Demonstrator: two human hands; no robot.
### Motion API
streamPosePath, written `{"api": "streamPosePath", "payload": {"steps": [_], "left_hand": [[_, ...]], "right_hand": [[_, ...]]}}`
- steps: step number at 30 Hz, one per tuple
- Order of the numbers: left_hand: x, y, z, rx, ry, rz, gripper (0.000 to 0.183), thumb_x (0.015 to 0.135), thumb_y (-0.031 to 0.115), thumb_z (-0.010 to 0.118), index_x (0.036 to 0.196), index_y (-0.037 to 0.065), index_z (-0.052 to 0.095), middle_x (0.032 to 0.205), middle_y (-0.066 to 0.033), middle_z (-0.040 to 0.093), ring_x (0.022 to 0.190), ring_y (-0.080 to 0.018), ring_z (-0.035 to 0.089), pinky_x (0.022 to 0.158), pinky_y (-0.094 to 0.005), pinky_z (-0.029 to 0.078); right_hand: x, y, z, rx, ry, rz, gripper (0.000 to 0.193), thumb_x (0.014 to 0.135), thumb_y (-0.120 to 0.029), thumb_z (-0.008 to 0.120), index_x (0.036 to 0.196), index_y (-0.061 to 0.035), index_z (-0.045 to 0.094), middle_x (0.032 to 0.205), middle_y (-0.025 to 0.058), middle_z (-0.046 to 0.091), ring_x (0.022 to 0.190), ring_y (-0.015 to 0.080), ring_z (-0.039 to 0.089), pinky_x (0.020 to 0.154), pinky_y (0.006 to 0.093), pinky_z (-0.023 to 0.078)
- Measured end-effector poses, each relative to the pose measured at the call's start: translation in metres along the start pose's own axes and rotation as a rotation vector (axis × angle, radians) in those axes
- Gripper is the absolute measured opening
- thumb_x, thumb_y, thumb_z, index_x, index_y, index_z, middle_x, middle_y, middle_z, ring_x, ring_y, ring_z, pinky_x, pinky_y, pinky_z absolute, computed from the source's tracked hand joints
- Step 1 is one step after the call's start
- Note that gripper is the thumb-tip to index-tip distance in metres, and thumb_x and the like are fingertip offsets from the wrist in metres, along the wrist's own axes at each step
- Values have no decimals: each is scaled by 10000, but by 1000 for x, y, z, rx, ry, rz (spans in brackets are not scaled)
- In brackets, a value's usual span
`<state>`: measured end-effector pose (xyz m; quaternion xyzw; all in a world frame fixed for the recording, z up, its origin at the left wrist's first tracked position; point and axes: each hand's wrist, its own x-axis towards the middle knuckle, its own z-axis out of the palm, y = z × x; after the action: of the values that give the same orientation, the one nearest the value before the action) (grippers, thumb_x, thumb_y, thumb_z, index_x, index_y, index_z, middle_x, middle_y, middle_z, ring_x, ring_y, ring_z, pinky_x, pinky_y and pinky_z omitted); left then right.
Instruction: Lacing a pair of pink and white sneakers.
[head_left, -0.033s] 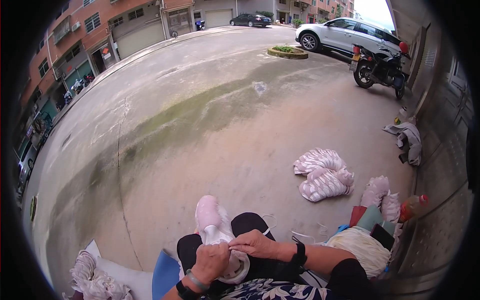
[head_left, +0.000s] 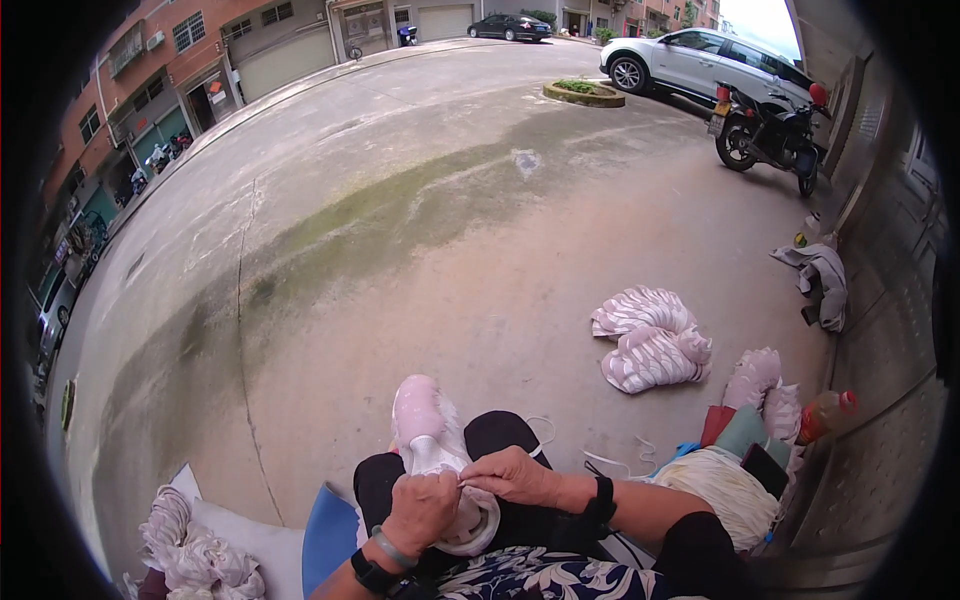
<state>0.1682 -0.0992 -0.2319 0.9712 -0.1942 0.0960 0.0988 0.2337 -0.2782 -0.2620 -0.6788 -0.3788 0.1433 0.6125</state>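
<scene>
A pink and white shoe upper (head_left: 417, 408) lies across my lap between my knees, its pink toe pointing away and its pale collar toward me. My left hand (head_left: 424, 512) is closed over its middle, gripping it near the lace opening. Against the left thumb, the fingertips of my right hand (head_left: 512, 475) are pinched together; what is between them is too small to make out. Both hands hide the middle of the upper. To the right of my right forearm lies a bundle of white laces (head_left: 715, 492), with several loose laces (head_left: 610, 462) on the ground near my knee.
Stacks of pink and white uppers (head_left: 655, 340) lie on the concrete ahead right, with more stacks (head_left: 752, 380) beside a bottle (head_left: 828, 415). A dark phone (head_left: 764, 470) rests near the laces. Another pile of uppers (head_left: 195, 545) is at lower left. Beyond stand a motorcycle (head_left: 770, 140) and a white car (head_left: 700, 62).
The view has shifted slightly. My hands stay together at the same part of the shoe upper, with only slight movement.
</scene>
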Motion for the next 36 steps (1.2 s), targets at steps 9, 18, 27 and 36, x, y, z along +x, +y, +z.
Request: {"api": "streamPosePath", "payload": {"steps": [9,18,27,36], "left_hand": [[-7,-32,21,-297,315,-265,139,746,64,624,877,46,579,781,-117,563,716,-299,568,616,-376,456],[-21,-35,36,-475,315,-397,163,748,65,668,879,17,584,781,-110,557,617,-222,559,567,-302,449],[-18,-44,38,-481,229,-357,166,739,102,687,841,24,583,722,-100,538,578,-227,525,537,-317,429],[-12,-39,43,-281,229,-260,151,738,109,666,834,40,574,733,-113,544,659,-287,565,562,-372,452]], "right_hand": [[11,22,-14,-151,46,231,91,845,-65,554,855,7,609,690,50,567,624,109,515,572,248,423],[21,30,8,-118,71,287,101,810,-61,567,864,0,627,733,112,618,658,196,595,600,287,454],[29,36,19,-314,1,203,111,777,-131,596,806,-26,617,737,132,605,688,289,599,615,354,456],[32,39,21,-421,14,174,92,778,-128,582,799,-39,584,754,142,594,725,330,588,632,395,452]]}}
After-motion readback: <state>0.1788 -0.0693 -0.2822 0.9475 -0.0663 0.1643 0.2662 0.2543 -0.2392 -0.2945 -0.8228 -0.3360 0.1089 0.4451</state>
